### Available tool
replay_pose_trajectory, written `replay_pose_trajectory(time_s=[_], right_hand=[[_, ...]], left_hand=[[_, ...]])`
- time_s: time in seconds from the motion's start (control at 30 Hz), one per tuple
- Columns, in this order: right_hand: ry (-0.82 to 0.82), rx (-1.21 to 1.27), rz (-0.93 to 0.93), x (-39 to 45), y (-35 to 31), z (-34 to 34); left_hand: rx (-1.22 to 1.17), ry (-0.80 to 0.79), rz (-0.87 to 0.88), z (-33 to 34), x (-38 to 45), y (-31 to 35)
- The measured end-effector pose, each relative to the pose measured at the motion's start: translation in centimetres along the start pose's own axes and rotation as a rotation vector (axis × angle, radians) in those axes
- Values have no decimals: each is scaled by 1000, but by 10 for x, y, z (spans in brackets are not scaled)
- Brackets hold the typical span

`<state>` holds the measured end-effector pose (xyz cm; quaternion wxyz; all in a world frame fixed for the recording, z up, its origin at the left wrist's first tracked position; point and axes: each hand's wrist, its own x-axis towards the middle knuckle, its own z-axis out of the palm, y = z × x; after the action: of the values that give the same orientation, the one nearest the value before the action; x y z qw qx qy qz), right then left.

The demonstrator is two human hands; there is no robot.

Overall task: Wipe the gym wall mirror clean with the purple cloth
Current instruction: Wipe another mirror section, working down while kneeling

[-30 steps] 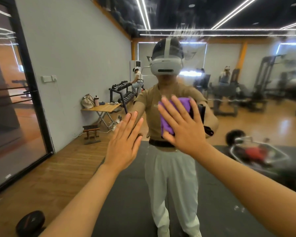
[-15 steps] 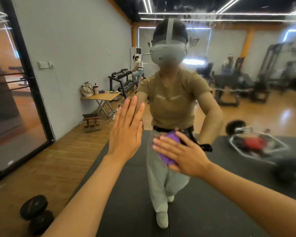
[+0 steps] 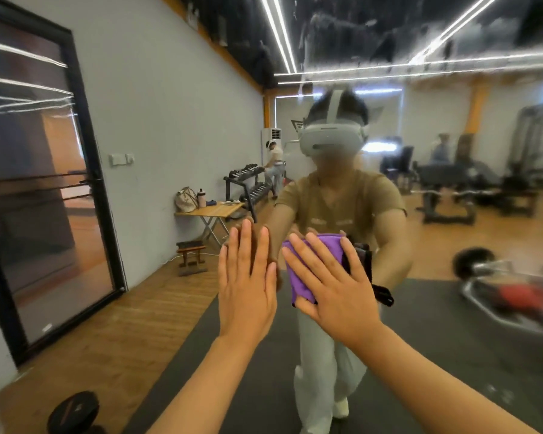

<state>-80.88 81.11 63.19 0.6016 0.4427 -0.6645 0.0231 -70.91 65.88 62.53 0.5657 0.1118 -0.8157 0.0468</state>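
Observation:
The wall mirror (image 3: pixel 452 233) fills nearly the whole view and reflects the gym and me. My right hand (image 3: pixel 333 283) lies flat with spread, straight fingers and presses the purple cloth (image 3: pixel 308 261) against the glass at about waist height of my reflection. The cloth shows above and to the left of that hand. My left hand (image 3: pixel 245 283) rests flat on the mirror just left of the cloth, fingers straight and pointing up, holding nothing. Smears show on the upper glass.
A black-framed glass door (image 3: pixel 44 189) stands at the left. Reflected in the mirror are a folding table (image 3: pixel 213 211) with bags, a dumbbell rack (image 3: pixel 248 186), weight machines, a barbell and other people. A black weight plate (image 3: pixel 72 411) lies at the lower left.
My right hand has swept the cloth down the mirror and back up to mid height, fingers now pointing up. My left hand stays pressed on the glass. The view has shifted.

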Motion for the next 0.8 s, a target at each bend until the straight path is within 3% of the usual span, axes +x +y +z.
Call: replay_pose_trajectory(time_s=[0.1,0.2,0.37,0.63,0.8], right_hand=[[-89,-65,-175,-45,-18,11],[-82,-104,-211,-67,-23,19],[5,-78,-191,-65,-23,22],[73,-119,-191,-61,-16,25],[157,-109,-1,-12,-12,22]], left_hand=[[-13,-11,61,10,-24,-8],[-58,35,137,19,-33,-23],[-139,107,196,32,-32,-36],[-63,197,223,46,-33,-37],[-66,241,241,54,-33,-42]])
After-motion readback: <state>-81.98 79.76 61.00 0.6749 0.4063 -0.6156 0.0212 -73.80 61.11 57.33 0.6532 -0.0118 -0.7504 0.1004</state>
